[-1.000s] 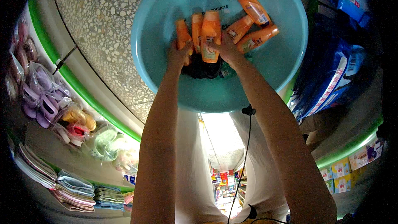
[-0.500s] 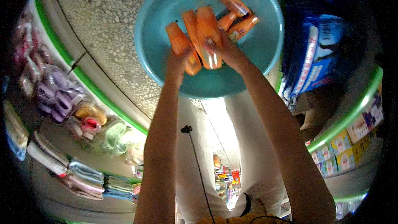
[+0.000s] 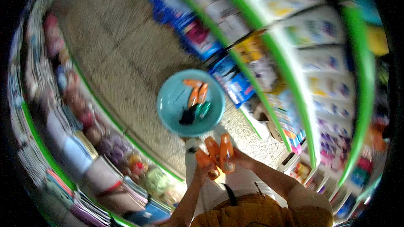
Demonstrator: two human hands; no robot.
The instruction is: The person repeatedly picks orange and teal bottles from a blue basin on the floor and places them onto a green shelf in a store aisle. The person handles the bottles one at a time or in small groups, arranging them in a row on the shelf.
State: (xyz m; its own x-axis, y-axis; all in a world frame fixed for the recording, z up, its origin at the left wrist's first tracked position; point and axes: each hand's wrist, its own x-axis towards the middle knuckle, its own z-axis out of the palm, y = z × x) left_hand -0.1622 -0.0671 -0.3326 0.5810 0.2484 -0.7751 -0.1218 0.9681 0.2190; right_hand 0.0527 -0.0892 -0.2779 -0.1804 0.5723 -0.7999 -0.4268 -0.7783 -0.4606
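My left hand is closed on an orange bottle low in front of my white trousers. My right hand grips another orange bottle, and a third is held between them, all blurred. Ahead of my hands, the light-blue basin sits on the floor, apart from them. Inside lie several orange bottles, a green item and a black item that I cannot make out.
Green-edged shelves run along my right with packs and boxes. Blue packages stand low beside the basin. On my left, shelves hold bagged slippers and folded cloths. The speckled floor lies between.
My hands have drawn back out of the basin with the orange bottles, close to my body. My view has risen and turned, so the basin looks smaller and more shelving shows.
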